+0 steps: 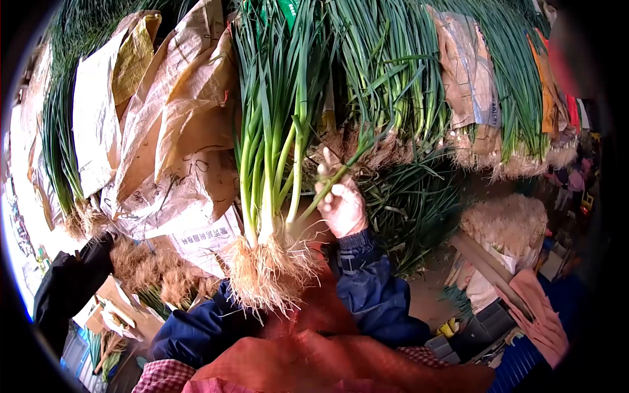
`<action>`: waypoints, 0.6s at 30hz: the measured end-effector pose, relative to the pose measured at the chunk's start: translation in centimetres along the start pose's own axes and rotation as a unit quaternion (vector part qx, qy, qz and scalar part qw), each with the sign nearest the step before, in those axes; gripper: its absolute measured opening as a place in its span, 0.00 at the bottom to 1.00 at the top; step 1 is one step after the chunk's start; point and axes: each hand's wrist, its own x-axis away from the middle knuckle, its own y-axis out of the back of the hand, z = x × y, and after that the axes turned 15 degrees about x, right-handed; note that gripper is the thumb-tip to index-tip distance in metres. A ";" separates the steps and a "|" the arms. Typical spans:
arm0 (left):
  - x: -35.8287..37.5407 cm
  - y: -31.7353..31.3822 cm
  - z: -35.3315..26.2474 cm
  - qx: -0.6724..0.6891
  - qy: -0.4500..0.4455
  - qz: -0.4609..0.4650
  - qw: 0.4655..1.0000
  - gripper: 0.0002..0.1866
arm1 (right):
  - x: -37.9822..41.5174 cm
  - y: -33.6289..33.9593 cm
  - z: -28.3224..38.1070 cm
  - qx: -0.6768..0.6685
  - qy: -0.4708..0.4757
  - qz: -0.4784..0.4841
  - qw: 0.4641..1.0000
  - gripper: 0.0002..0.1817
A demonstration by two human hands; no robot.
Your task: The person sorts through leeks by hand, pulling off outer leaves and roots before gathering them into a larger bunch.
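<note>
A bunch of green onions point(268, 164) lies roots-down in front of me, its pale roots point(268, 278) spread over my red apron point(308, 347). Just right of the bunch, my right hand point(345, 209) is closed, pinching one green onion stalk point(344, 169) that slants away from the rest, its lower end near the bunch's base. My left sleeve point(196, 327) runs up behind the roots. The left hand itself is hidden by the bunch, so its fingers do not show.
More green onions point(393, 72) lie in rows ahead, partly wrapped in plastic sheets point(177, 111). Loose green leaves point(413, 203) are heaped right of my hand. Piled roots point(164, 265) sit at left, and a wooden bar point(491, 272) at right. A dark sleeve point(69, 288) appears at far left.
</note>
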 end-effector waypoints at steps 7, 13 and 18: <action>-0.8 -0.7 -0.3 -0.012 0.000 0.003 1.000 0.15 | 5.2 1.3 -3.8 0.750 0.134 -0.094 0.641 0.12; -0.3 -0.4 -0.9 -0.021 0.002 0.016 1.000 0.15 | 15.8 12.8 -0.6 0.903 -0.264 0.040 0.337 0.16; -0.3 -0.5 -1.2 -0.035 0.008 0.020 0.999 0.15 | 7.9 1.2 3.1 0.560 -0.121 -0.034 0.819 0.34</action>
